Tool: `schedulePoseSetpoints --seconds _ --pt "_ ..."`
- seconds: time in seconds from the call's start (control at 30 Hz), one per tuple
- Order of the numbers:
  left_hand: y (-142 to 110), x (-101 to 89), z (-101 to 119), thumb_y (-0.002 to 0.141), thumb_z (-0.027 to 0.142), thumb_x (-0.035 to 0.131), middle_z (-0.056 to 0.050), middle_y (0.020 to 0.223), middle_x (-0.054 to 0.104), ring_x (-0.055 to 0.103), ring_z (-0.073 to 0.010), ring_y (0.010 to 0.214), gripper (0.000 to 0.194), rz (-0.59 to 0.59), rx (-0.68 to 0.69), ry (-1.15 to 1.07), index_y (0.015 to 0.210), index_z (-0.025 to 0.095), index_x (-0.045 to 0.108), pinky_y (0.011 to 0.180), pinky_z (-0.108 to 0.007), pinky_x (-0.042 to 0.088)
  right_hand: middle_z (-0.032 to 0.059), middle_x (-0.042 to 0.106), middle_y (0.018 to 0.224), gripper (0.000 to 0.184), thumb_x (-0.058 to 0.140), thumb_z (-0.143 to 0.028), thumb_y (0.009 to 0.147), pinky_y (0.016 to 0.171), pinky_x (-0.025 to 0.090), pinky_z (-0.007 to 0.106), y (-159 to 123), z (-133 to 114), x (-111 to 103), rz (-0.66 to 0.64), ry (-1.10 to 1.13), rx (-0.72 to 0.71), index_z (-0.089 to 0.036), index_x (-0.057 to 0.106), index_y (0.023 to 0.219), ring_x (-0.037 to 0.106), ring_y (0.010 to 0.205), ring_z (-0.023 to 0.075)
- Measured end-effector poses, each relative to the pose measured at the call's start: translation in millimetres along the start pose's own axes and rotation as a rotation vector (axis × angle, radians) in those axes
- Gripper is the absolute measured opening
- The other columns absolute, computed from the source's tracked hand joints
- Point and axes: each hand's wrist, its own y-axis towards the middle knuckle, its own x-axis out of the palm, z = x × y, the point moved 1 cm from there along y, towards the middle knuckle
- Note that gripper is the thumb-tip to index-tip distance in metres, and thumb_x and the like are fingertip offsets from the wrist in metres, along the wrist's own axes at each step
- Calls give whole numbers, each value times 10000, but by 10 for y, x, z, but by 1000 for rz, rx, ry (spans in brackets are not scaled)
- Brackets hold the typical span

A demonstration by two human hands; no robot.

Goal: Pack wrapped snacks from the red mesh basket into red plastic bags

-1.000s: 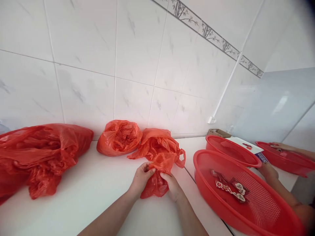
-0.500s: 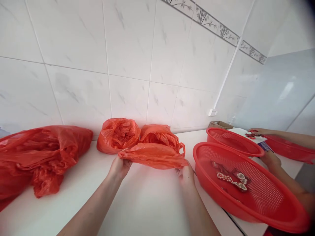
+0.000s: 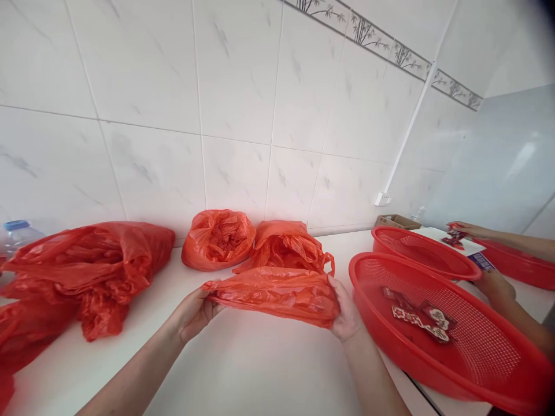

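Red plastic bag (image 3: 273, 294) drawn wide, held above the table (image 3: 255, 364).
Left hand (image 3: 193, 315): grip clamped on one end of it; right hand (image 3: 346, 312): grip clamped on the other. Step, as judged: spreading the bag; next move calls for even tension from both sides, the film looking thin. Count: one bag held; behind it, one round stuffed bag (image 3: 197, 251) and one looped-handle bag (image 3: 288, 245); at left, a bag heap (image 3: 104, 248), number unclear. Three baskets: near basket (image 3: 485, 346), middle basket (image 3: 411, 251), far basket (image 3: 515, 263). Packets (image 3: 407, 316) in the first overlap; no sure count.
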Motion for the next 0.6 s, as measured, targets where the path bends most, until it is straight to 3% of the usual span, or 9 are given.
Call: schedulePoseSetpoints --seconds 0.13,0.27,0.33,0.43,0.5,0.6 --pt "-239 -73 61 699 28 646 -58 768 677 672 -193 658 147 -204 -130 62 757 162 651 673 -359 577 90 700 952 338 624 -440 778 603 543 307 -233 -135 -69 -22 -42 58 -187 654 999 671 806 205" --pt "-439 -85 93 675 87 723 -65 802 677 655 -195 700 152 -406 -204 396 774 182 656 669 -291 539 73 703 801 293 648 -418 783 533 527 269 -446 -229 -250 100 -116 57 -181 666 953 669 706 190" --pt "-517 -15 93 622 43 744 -72 911 678 651 -214 829 290 -336 -79 510 853 202 668 652 -227 515 64 701 802 260 654 -381 791 554 528 261 -490 -214 -295 111 -120 71 -178 665 953 667 704 181" --pt "-669 226 63 577 7 748 -46 960 658 610 -199 888 367 -176 258 564 865 228 692 682 -171 473 56 704 875 242 665 -329 788 626 533 269 -460 -130 -300 76 -114 80 -182 658 980 668 755 178" --pt "-781 457 -7 634 58 722 -33 869 654 590 -194 795 234 -290 389 694 788 232 704 708 -203 458 57 703 912 269 664 -346 786 652 532 286 -409 -64 -289 70 -121 79 -189 653 1004 666 789 190" --pt "-863 768 -183 696 111 658 -40 797 659 585 -220 713 149 -648 404 934 740 246 703 687 -281 444 75 687 1003 333 650 -409 780 670 523 313 -399 10 -265 133 -232 46 -202 649 1040 650 880 226"
